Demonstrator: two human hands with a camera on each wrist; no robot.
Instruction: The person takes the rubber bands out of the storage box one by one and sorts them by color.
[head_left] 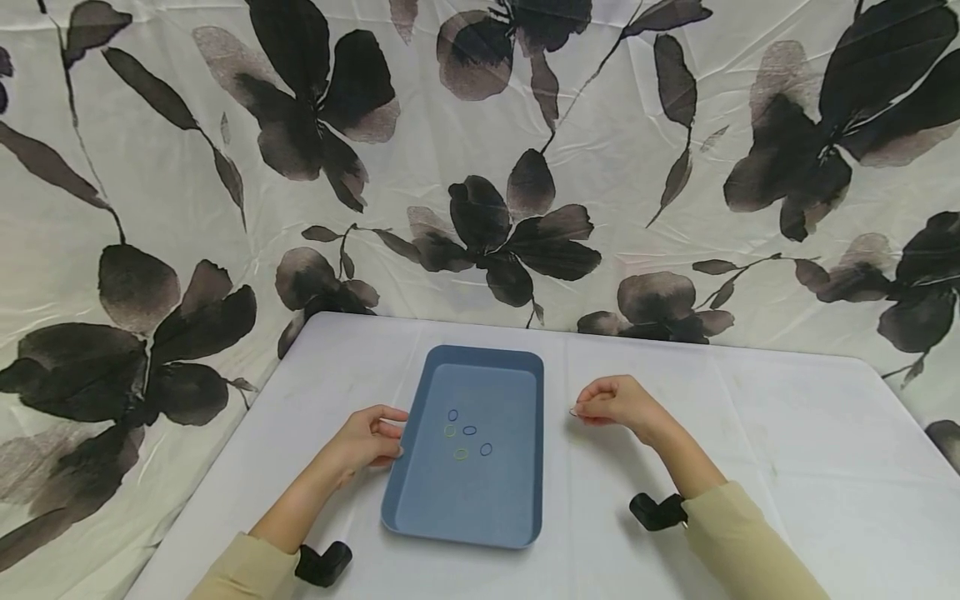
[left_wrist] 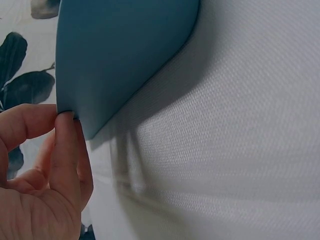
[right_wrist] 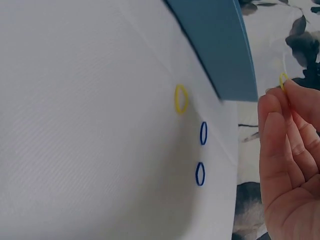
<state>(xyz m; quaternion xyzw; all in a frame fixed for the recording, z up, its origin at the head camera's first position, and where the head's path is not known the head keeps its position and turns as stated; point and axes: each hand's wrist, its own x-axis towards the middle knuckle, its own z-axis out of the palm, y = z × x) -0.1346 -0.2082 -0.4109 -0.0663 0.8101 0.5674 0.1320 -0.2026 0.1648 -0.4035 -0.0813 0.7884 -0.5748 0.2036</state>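
Right wrist view: the right hand [right_wrist: 290, 157] pinches a partly hidden yellow band [right_wrist: 283, 79]; three more bands [right_wrist: 201, 133] lie on white cloth [right_wrist: 90, 120] near a cropped blue tray [right_wrist: 215, 50]. The left hand [head_left: 366, 442] grips the tray's edge, five bands [head_left: 469, 430] inside.

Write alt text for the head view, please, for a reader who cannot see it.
A left hand grips the left edge of a blue tray; the right hand, beside it, pinches a small ring. Three blue rings and two yellow rings lie in the tray, which stands on a white-covered table before a floral backdrop.
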